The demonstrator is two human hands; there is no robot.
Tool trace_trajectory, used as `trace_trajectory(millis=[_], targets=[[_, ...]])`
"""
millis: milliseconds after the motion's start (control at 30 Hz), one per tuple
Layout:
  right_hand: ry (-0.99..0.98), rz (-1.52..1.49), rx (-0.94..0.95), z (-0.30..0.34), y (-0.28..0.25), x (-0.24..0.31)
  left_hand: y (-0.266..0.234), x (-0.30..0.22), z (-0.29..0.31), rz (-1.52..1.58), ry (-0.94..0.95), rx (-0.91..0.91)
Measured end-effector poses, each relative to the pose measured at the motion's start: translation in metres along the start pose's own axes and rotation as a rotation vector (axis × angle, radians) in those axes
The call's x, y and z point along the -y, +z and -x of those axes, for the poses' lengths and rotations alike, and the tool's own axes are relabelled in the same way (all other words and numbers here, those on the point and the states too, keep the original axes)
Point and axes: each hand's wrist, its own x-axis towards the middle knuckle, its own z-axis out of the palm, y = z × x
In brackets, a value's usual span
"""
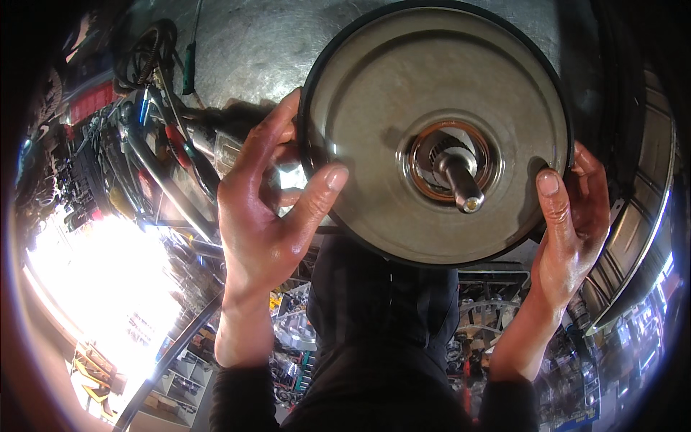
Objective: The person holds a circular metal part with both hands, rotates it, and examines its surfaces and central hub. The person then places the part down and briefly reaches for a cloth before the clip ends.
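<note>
A large round metal disc [374,122] with a black rim fills the upper middle, its grey-beige face toward me. A copper-coloured ring circles its hub, and a steel shaft [461,183] with a splined part juts out from there. My left hand [266,187] grips the left edge, the thumb on the face and the index finger along the rim. At the right edge my right hand [572,216] holds on with its thumb pressed to the face, while the other fingers curl behind the rim. What lies behind the disc is hidden.
Under and beyond the disc is a grey metal bench top [248,54]. On its left lie pliers with red handles [180,144], a green-handled screwdriver [189,68] and a dark hose [147,54]. A ribbed metal panel [637,194] curves along the right. Glare washes out the lower left.
</note>
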Motion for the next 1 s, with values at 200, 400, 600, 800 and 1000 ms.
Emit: trace_trajectory(millis=[200, 400, 600, 800, 1000], targets=[[-0.003, -0.004, 0.001, -0.0002, -0.0002, -0.0014, -0.0007, 0.0005, -0.0001, -0.016, 0.016, 0.002], [-0.023, 0.022, -0.008, -0.0002, 0.0001, -0.0014, 0.0005, -0.0004, 0.0014, 0.013, -0.009, -0.007], [-0.001, 0.031, -0.023, 0.0004, 0.0001, -0.0003, 0.0012, -0.0025, 0.0016, -0.008, -0.034, -0.002], [-0.012, 0.010, -0.037, -0.0001, 0.0019, -0.0015, 0.0021, -0.0035, 0.0021, 0.023, -0.057, -0.013], [-0.027, 0.014, -0.041, -0.0022, 0.0013, -0.0039, -0.0002, -0.0022, 0.0029, -0.001, -0.055, -0.014]])
